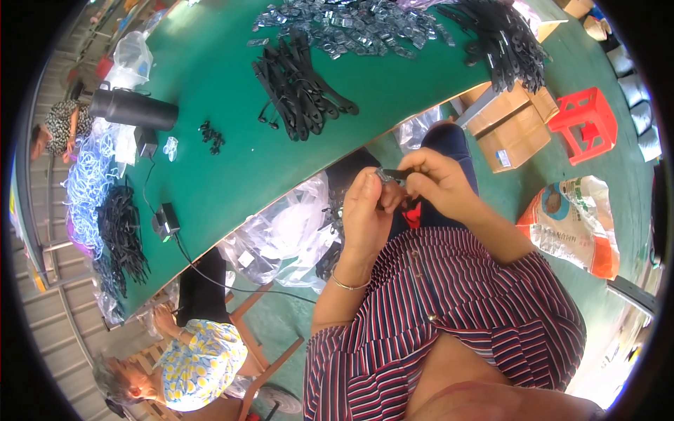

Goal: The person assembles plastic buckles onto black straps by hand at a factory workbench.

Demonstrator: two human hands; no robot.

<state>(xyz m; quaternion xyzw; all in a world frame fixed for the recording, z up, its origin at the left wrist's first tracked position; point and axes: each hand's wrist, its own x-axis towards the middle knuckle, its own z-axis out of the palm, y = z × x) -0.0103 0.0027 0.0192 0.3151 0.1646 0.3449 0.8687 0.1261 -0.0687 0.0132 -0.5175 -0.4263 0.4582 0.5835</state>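
Both my hands meet above my lap, just off the table's front edge. Between the thumb and fingers of my left hand (366, 217) is a small see-through grey plastic piece (384, 175), like those heaped on the table. My right hand (444, 184) pinches a short black strap (401, 174) whose end meets that piece; whether it is threaded in I cannot tell. A bundle of black straps (298, 88) lies on the green table (232, 161) ahead. Farther back is the heap of see-through grey pieces (351, 27).
More black straps (502, 45) hang over the far right edge. At left are a black bottle (133, 109), a corded adapter (166, 221), small black parts (210, 137) and white cords (91, 182). Cardboard boxes (516, 133), a red stool (586, 126) and a sack (572, 221) stand right. A co-worker (196, 361) sits left.
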